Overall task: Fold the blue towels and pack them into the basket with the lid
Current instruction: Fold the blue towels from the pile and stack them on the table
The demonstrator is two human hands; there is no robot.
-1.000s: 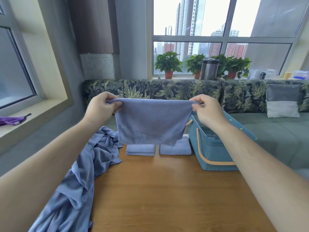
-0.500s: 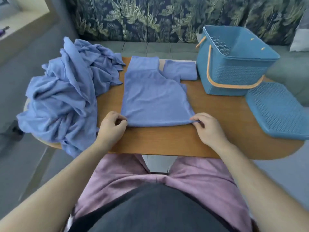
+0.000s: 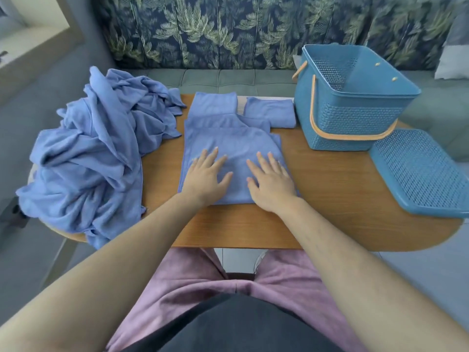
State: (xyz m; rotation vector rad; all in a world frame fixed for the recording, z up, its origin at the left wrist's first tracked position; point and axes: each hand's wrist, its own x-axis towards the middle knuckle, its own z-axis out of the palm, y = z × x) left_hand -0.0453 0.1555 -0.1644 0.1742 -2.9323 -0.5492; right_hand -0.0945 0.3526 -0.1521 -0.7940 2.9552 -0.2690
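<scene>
Left hand [image 3: 206,177] flat on smooth towel [image 3: 228,138]

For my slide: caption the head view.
Left hand and right hand press flat a blue towel beside the open basket.

Wooden table [image 3: 330,199]; grey-green sofa [image 3: 228,81], palm-leaf backrest [image 3: 215,29]; pale window sill [image 3: 30,40], daylit

soft matt cloth towel [image 3: 229,143], perforated plastic basket [image 3: 350,128], smooth wood-grain table [image 3: 330,189].
</scene>
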